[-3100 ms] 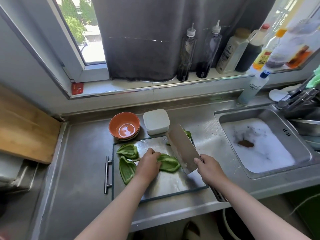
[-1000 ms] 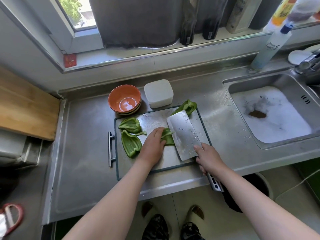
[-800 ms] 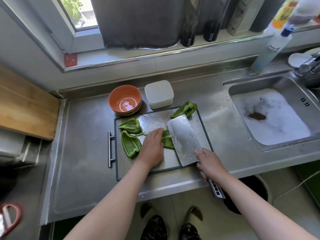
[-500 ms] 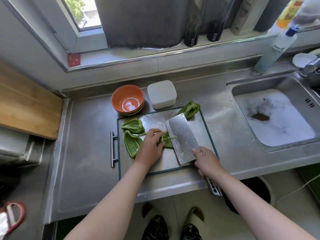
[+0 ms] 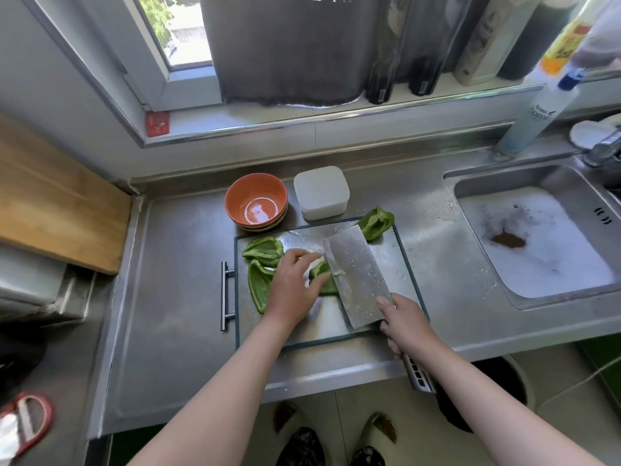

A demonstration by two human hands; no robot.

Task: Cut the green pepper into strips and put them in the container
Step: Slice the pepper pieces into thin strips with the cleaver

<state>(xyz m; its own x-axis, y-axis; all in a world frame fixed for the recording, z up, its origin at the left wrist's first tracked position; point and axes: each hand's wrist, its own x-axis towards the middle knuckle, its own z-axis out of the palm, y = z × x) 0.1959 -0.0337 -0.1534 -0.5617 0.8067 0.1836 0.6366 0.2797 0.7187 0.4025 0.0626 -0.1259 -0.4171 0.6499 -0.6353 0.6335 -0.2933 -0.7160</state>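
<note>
- Cleaver [image 5: 356, 280] lies lower and flatter than three seconds ago, when it was lifted clear of the board; its wide face now covers most of the pepper piece [image 5: 321, 282] being worked
- Right hand [image 5: 403, 326] grips the handle, fingers curled round it, forefinger up against the heel of the blade
- Left hand [image 5: 292, 290] has drawn back from the blade edge; its finger and thumb are spread fairly straight and press the piece onto the steel cutting board [image 5: 400, 264]
- Pale shred [image 5: 339, 272] clings at the blade's edge, so this stroke is probably trimming the inner rib, not yet cutting strips
- Two more pepper pieces [image 5: 263, 252] lie at the board's left, untouched, and another piece [image 5: 376, 223] sits on the far right corner
- White container [image 5: 321, 191] stands just behind the board beside the orange bowl [image 5: 255, 201]; no strips show anywhere, so the task looks to be at an early stage
</note>
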